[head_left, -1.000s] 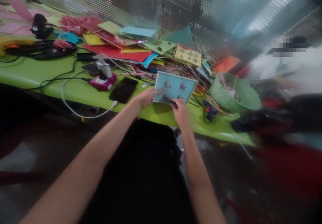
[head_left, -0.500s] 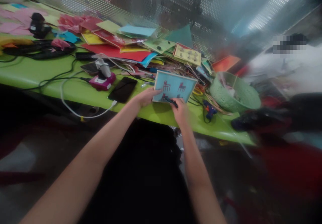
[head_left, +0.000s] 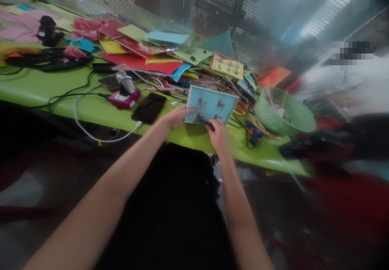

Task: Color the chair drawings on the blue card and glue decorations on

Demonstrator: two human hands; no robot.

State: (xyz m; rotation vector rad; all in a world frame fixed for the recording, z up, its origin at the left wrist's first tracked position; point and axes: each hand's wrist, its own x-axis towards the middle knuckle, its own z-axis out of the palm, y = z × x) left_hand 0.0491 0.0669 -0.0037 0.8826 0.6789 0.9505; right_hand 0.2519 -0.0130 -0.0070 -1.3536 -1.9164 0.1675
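A light blue card (head_left: 212, 102) printed with small red chairs lies tilted at the near edge of the green table (head_left: 39, 88). My left hand (head_left: 174, 117) holds the card's lower left edge, with its fingers closed on it. My right hand (head_left: 217, 134) is closed round a dark pen (head_left: 207, 122), whose tip rests on the card's lower edge.
A black phone (head_left: 148, 108) and a pink device (head_left: 124, 96) with cables lie to the left. Behind the card is a heap of coloured paper sheets (head_left: 158, 55). A green basket (head_left: 284, 112) and a blue glue gun (head_left: 253, 131) sit to the right. Another person's white sleeve shows at far right.
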